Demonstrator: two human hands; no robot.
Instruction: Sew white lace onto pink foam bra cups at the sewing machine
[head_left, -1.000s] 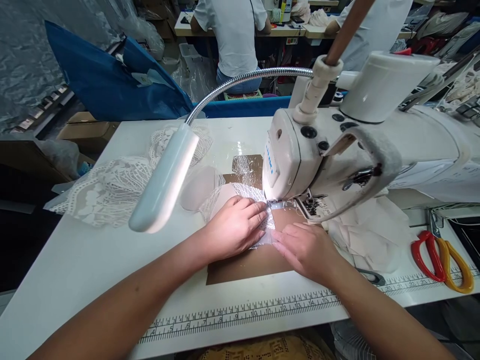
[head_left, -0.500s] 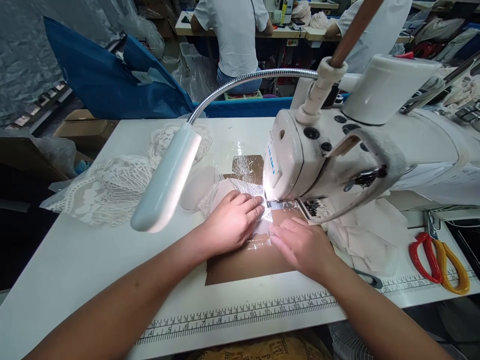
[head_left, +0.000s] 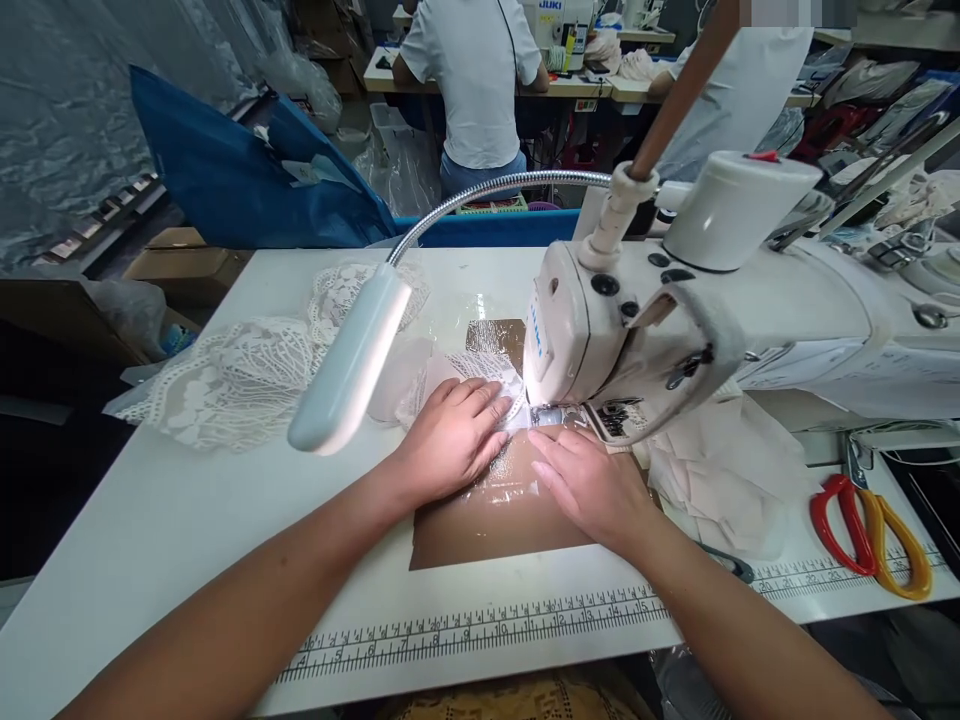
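Observation:
My left hand [head_left: 454, 437] lies flat with its fingers stretched over a piece of white lace [head_left: 486, 368], pressing it down just left of the presser foot. My right hand [head_left: 592, 478] rests in front of the foot, fingers extended over the brown-covered bed and fingertips beside the needle area; no cloth shows clearly under them. The sewing machine [head_left: 574, 320] stands over the lace's right edge and hides part of it. Brown tape-like sheeting [head_left: 487, 525] covers the work surface beneath both hands.
A lit lamp [head_left: 349, 365] on a bendy neck hangs left of the machine. Lace pieces [head_left: 225, 385] lie at left, pale fabric pieces [head_left: 720, 475] at right. Red-and-yellow-handled scissors [head_left: 874, 535] lie near the right edge, a printed ruler [head_left: 480, 635] along the front. People sit beyond.
The white lace between my hands has moved away toward the presser foot, baring more brown sheeting. My left hand has shifted slightly forward and left. The camera view has tilted a little.

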